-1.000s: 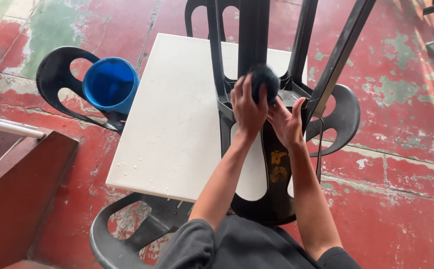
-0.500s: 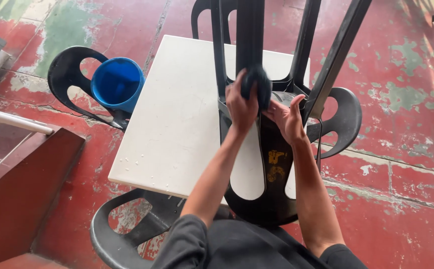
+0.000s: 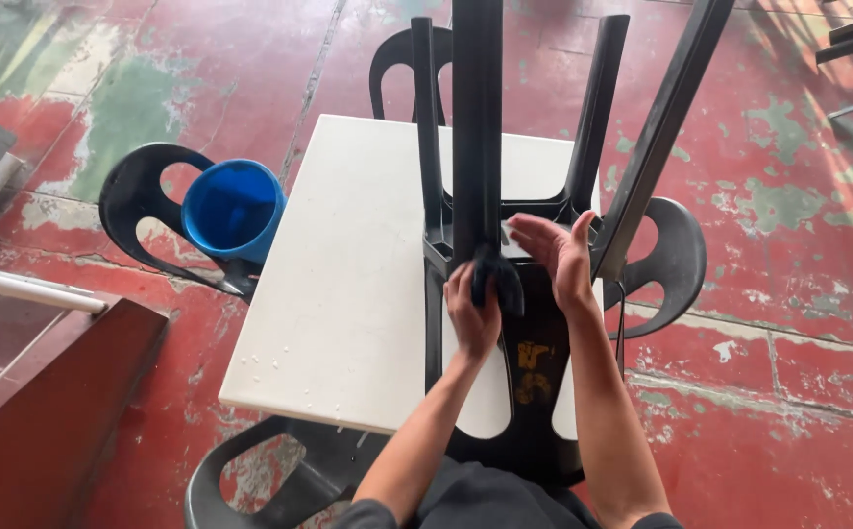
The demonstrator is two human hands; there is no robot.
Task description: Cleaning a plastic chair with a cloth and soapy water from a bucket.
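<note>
Closed around a dark cloth (image 3: 493, 279), the left hand (image 3: 472, 315) presses the wad against the underside of an upturned black plastic chair (image 3: 534, 343), right at the foot of the chair leg (image 3: 476, 127) that rises nearest the camera. Its fingers curl tight over the cloth, so only a dark crumpled fold pokes out above the knuckles. Just beside it, the right hand (image 3: 556, 257) is spread fairly wide, fingers straight and a little apart, palm turned toward the chair's seat base; it grips nothing, and whether the fingertips actually touch the plastic cannot be told.

That chair lies seat-down on a white rectangular table (image 3: 348, 284), toward the table's right side, with its four legs sticking up and its back hanging off the near edge toward the person. Its black surface is dull, and a patch of yellowish marking shows on the back panel below the hands. Small pale specks dot the tabletop near its front left corner.

Standing on the seat of another black chair (image 3: 142, 211) at the table's left is a blue bucket (image 3: 233, 209), open mouth up; its inside looks blue all the way down, and any contents cannot be made out. More black chairs sit at the far end (image 3: 394, 64), the right side (image 3: 676, 260) and the near edge (image 3: 269, 480) of the table, all on a worn red floor (image 3: 789, 323) with patches of green
</note>
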